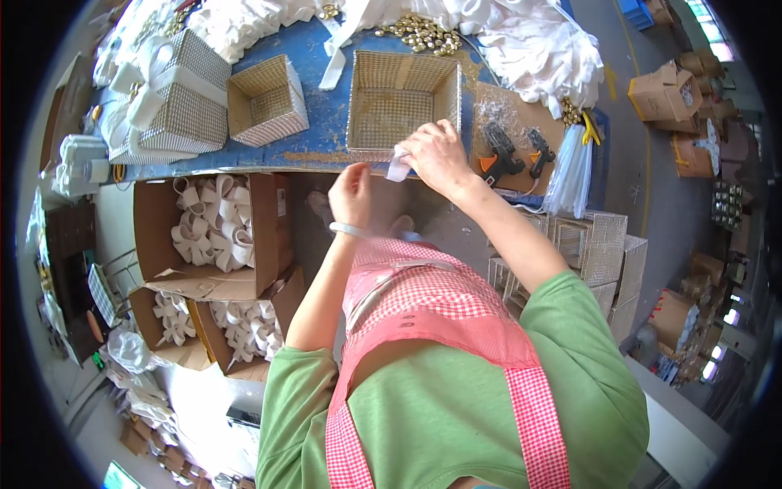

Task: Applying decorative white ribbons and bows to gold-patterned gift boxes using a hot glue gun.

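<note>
My right hand [440, 155] pinches a short piece of white ribbon [398, 167] at the near edge of an open square box [401, 102] covered in sparkly silver mesh. My left hand [350, 194] hovers just below the blue table's [326, 122] front edge, fingers loosely curled, holding nothing that I can see. A thin white band circles the left wrist. The box stands open side up, empty inside.
A smaller open mesh box [267, 99] and a lidded box with a white bow [175, 98] sit to the left. Two black glue guns [513, 151] lie on brown cardboard at right. Gold beads [419, 34] and white fabric are at the back. Cartons of white bows [216, 232] stand below left, flat mesh panels [599, 248] below right.
</note>
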`<state>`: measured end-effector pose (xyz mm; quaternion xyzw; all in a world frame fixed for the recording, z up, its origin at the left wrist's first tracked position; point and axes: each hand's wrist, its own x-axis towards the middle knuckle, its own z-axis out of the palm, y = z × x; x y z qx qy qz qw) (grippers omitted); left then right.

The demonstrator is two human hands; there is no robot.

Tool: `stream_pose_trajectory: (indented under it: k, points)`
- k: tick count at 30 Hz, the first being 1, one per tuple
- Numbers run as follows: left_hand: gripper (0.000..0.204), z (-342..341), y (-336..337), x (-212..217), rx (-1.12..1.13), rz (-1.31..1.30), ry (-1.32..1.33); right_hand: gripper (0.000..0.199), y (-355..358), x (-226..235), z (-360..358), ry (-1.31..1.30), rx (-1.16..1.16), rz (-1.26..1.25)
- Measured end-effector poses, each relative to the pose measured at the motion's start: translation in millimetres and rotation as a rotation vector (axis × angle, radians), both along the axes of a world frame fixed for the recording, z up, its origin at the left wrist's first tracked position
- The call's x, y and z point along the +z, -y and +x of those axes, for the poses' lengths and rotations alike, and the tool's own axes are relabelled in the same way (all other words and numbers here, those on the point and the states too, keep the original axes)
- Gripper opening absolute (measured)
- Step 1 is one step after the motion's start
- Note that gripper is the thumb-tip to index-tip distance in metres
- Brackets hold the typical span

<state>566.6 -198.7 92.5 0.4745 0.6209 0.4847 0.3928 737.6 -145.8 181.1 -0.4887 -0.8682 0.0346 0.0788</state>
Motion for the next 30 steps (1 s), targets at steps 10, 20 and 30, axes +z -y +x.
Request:
stream_pose_trajectory:
  k: [10, 20, 30]
  points:
    - [0.024, 18, -46, 67, -0.526, 0.594, -0.801, 0.017, 80, -57, 21, -0.748, -0.425, -0.412]
    - [0.006, 31, -86, 80, -0.696, 0.463, -0.903, 0.02, 95, -75, 38, -0.855, -0.505, -0.563]
    - [0.028, 32, -221, 78, -1.035, -0.018, -0.706, 0.018, 139, -69, 76, -0.883, -0.618, -0.651]
